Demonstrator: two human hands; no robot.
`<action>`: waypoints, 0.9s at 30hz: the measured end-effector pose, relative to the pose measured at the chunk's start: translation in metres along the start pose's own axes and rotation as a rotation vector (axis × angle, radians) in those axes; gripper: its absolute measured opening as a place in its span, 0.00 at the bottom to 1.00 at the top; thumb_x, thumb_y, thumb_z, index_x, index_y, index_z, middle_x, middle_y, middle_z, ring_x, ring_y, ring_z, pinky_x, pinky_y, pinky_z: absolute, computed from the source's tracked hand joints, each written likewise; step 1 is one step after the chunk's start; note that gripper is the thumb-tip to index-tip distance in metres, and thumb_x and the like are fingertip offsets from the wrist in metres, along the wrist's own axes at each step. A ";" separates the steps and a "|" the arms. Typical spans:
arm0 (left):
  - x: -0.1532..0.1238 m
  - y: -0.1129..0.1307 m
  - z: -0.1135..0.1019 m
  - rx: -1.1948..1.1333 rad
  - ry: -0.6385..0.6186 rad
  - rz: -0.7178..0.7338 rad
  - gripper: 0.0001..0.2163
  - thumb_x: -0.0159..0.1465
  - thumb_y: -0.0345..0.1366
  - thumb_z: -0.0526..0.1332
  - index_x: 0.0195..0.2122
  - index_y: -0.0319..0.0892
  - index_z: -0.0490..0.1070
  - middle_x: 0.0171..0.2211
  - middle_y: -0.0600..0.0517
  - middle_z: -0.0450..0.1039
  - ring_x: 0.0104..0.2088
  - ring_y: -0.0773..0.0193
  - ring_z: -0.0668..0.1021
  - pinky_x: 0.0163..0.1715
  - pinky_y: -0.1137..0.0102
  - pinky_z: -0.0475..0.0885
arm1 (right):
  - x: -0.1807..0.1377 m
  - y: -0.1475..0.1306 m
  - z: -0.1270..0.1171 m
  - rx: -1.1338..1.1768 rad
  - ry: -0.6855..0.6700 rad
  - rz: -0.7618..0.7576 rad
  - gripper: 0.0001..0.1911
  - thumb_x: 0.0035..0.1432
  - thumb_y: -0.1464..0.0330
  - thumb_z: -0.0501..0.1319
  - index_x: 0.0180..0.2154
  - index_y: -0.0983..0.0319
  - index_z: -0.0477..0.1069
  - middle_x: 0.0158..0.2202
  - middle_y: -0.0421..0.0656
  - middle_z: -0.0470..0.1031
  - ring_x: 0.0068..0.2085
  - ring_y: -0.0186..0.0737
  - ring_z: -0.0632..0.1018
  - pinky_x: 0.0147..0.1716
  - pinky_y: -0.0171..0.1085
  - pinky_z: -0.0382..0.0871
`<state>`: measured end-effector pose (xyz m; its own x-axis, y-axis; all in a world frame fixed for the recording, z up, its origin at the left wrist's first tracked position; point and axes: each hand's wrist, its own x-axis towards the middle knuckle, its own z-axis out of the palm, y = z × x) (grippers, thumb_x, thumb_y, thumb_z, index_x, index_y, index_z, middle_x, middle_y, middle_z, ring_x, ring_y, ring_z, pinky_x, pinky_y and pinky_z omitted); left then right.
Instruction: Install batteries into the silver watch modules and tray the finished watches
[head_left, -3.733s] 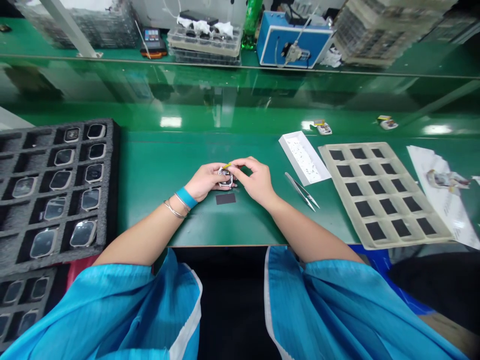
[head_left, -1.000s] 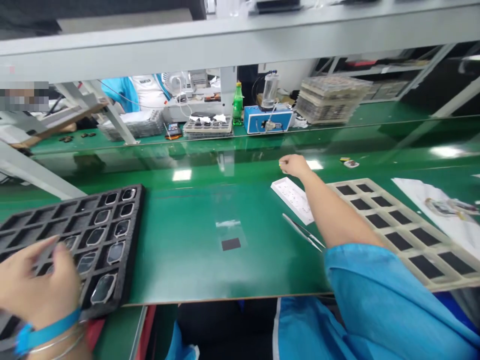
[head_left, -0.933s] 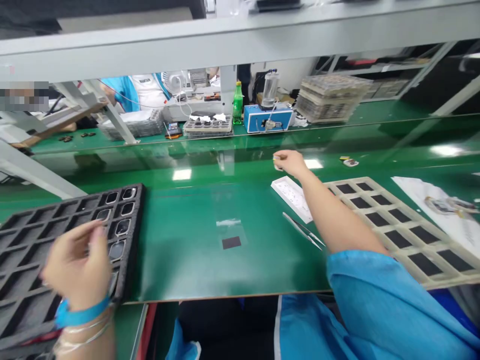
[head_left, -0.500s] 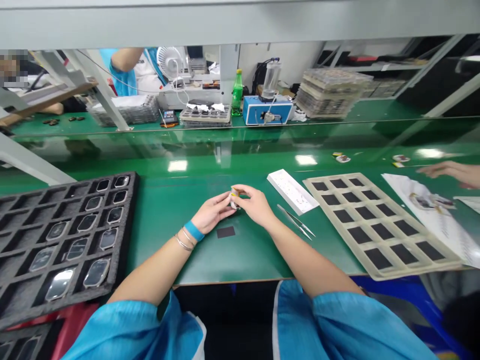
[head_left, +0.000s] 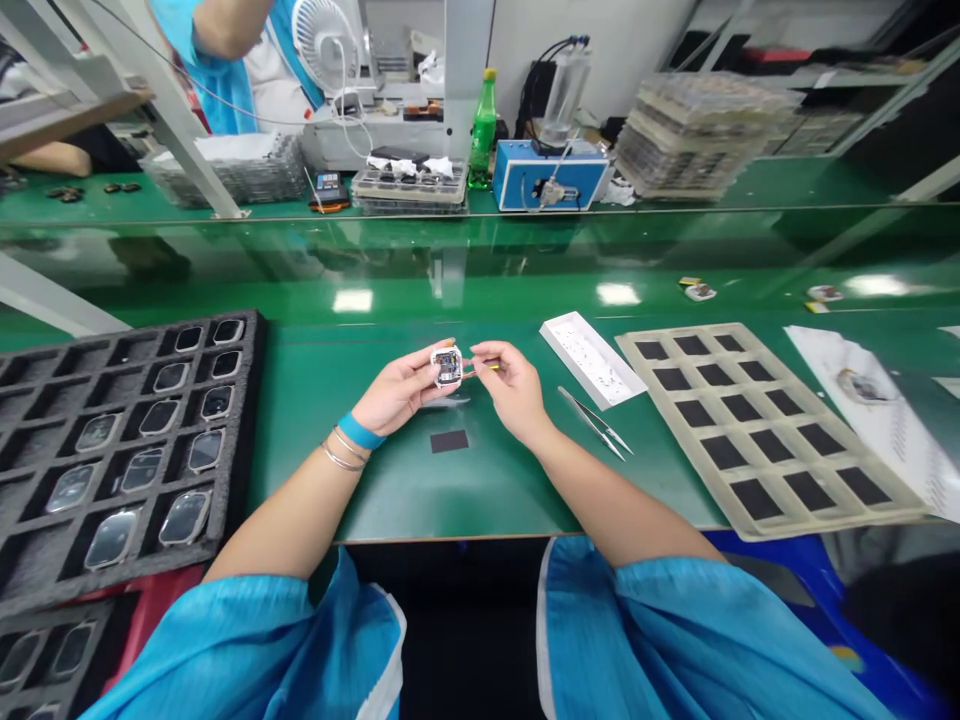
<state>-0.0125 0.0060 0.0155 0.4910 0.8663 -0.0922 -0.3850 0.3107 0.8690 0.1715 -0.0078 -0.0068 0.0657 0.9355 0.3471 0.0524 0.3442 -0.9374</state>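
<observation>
- Left hand (head_left: pixel 397 388): palm up, fingers curled, cradling a square white-rimmed watch case (head_left: pixel 448 367) at the fingertips, its open face up and small inner parts showing.
- Right hand (head_left: pixel 510 385): thumb and forefinger together, pinching a slim yellow-tipped pick (head_left: pixel 484 368). The pick lies just beside the case, pointing at it; contact cannot be told.
- Handling: the hands work close together above the bench mat (head_left: pixel 300 500). The steady, level cradle and short fingertip grip suit fine work.
- Black square pad (head_left: pixel 449 441): on the mat, just below the hands.
- Steel tweezers (head_left: pixel 596 425): lying to the right, unheld, beside a white card tray (head_left: pixel 592 358).
- Black foam tray (head_left: pixel 251 400): to the left, holding rows of watch glass pieces (head_left: pixel 184 518).
- Beige moulded tray (head_left: pixel 634 345): to the right, its compartments lined in black.
- Blue wristband (head_left: pixel 360 432): on the left wrist, with metal bangles (head_left: pixel 341 458).
</observation>
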 end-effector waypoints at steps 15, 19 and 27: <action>0.008 -0.008 -0.006 0.150 0.041 0.322 0.29 0.39 0.28 0.79 0.41 0.44 0.69 0.33 0.56 0.76 0.34 0.69 0.78 0.35 0.77 0.75 | -0.014 -0.015 0.009 -0.357 -0.076 -0.407 0.03 0.58 0.67 0.65 0.35 0.58 0.76 0.40 0.44 0.79 0.44 0.41 0.78 0.48 0.43 0.73; 0.007 -0.013 -0.003 0.200 0.062 0.390 0.30 0.39 0.29 0.79 0.40 0.45 0.66 0.33 0.56 0.75 0.35 0.69 0.79 0.33 0.78 0.74 | -0.015 -0.012 0.010 -0.353 -0.049 -0.412 0.02 0.59 0.68 0.64 0.35 0.59 0.76 0.39 0.44 0.79 0.43 0.39 0.79 0.46 0.42 0.74; 0.007 -0.018 -0.004 0.262 0.094 0.437 0.31 0.39 0.32 0.80 0.40 0.45 0.64 0.36 0.55 0.75 0.37 0.68 0.79 0.36 0.76 0.76 | -0.015 -0.010 0.011 -0.315 -0.031 -0.394 0.04 0.59 0.70 0.64 0.34 0.59 0.78 0.40 0.44 0.80 0.43 0.38 0.80 0.46 0.40 0.75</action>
<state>-0.0051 0.0079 -0.0026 0.2511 0.9283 0.2743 -0.3239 -0.1865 0.9275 0.1592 -0.0245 -0.0027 -0.0487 0.7427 0.6678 0.3661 0.6354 -0.6799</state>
